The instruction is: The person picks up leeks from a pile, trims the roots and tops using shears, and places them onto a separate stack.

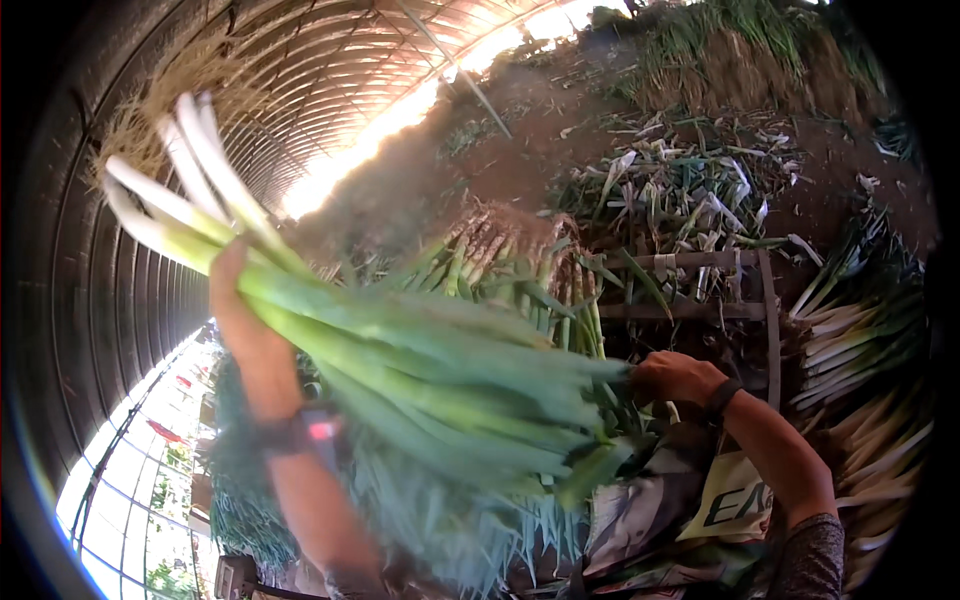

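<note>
Holds up one large bunch of long green onions (400, 345) in the left hand (230, 275), wrapped firmly around it just below the white stems. At the root end, upper left, shows at least four white stems, with shaggy pale roots (165, 100); from there slants down to the right in wide green leaves, partly blurred.

Curls the right hand (680, 380) narrow beside the leaf tips; cannot tell whether closed on a leaf. Wears two dark wristbands, one per wrist: on the left, a band (285, 435) with a small red light; on the right, a plain-looking band (722, 397).

Behind the bunch, near the middle, one pile of onions (510, 255) with brownish roots upward. At the right edge, two piles: an upper one (850, 345) and a lower one (880, 470), both with pale stems. At upper right, one heap of loose trimmings (690, 195) on the soil, and farther back one row of rooted onions (745, 60).

For containers: below the right hand, one cream sack (735, 495) with dark lettering, contents impossible to make out. Near that hand, one barred frame (700, 311), dark inside. Overhead, one arched tunnel roof (370, 80).
</note>
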Tool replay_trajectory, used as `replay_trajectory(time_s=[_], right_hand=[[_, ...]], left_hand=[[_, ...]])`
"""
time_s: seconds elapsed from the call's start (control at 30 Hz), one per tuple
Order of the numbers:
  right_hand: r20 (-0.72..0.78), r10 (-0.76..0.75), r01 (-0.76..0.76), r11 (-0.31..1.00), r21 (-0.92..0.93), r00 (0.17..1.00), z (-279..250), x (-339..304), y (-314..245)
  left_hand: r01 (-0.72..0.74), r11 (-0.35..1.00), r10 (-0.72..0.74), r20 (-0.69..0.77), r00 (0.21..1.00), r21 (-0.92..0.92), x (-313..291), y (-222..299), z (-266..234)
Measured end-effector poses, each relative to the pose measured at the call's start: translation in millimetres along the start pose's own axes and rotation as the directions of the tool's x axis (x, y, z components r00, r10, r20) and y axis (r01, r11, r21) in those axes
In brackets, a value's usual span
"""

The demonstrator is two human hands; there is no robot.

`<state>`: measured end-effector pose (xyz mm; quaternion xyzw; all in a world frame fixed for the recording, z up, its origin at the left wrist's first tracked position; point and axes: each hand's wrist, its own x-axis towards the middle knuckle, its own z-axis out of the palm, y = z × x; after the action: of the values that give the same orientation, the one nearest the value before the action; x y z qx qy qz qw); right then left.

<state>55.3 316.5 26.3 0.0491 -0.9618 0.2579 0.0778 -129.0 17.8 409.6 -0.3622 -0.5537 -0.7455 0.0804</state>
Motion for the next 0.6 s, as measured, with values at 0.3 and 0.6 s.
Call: replay_trajectory(time_s=[0.3, 0.6], right_hand=[[-0.030, 0.250, -0.226, 0.809, -0.543, 0.968, -7, -27, 71], [-0.357, -0.019, -0.091, 0.953, -0.288, 0.934, -90, -15, -26]], left_hand=[[-0.215, 0.971, 0.177, -0.295, 0.939, -0.100, 27, 31, -24], [-0.223, 0.972, 0.174, -0.422, 0.890, -0.069, 27, -37, 21]])
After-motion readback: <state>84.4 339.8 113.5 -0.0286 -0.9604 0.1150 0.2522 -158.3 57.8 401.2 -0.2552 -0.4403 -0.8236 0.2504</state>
